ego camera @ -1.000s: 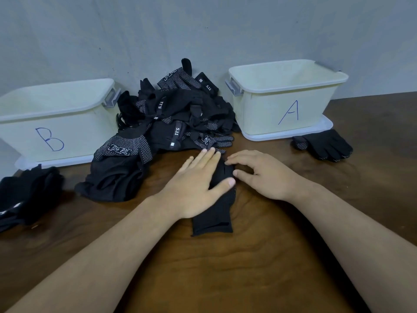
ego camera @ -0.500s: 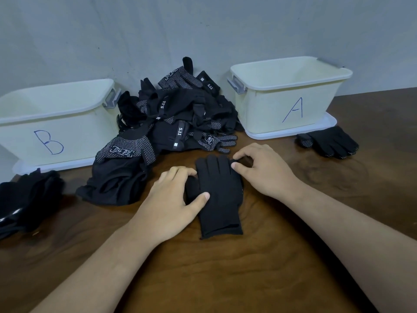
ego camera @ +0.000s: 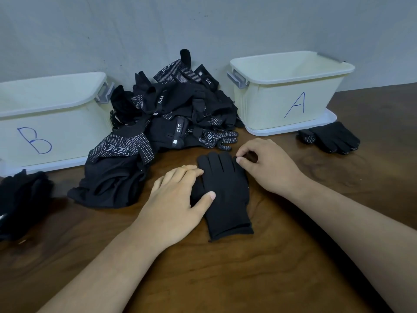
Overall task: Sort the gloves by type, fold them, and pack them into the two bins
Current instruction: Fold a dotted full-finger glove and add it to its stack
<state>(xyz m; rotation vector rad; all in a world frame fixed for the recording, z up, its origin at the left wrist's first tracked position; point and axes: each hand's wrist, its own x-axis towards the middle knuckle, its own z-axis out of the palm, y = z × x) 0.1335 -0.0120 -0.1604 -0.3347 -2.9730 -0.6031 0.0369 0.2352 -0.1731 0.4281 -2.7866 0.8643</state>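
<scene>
A plain black knit glove (ego camera: 228, 199) lies flat on the wooden table (ego camera: 225, 279), fingers pointing away from me. My left hand (ego camera: 176, 204) rests on its left edge, covering the thumb part, with my thumb pressed on the palm. My right hand (ego camera: 268, 168) pinches the tip of the glove's outer finger between thumb and forefinger. A heap of black gloves (ego camera: 178, 116), some white-dotted and some marked 5.11, sits between bin B (ego camera: 56, 114) at the left and bin A (ego camera: 284, 98) at the right. I cannot see inside either bin.
A pile of plain black gloves (ego camera: 112, 186) lies in front of the heap. More black gloves (ego camera: 20, 199) lie at the far left edge. A dotted black pair (ego camera: 331, 137) sits right of bin A. A grey wall stands behind.
My left hand has slid back off the glove's fingers to its left edge, uncovering the glove. My right hand has stayed at the fingertips.
</scene>
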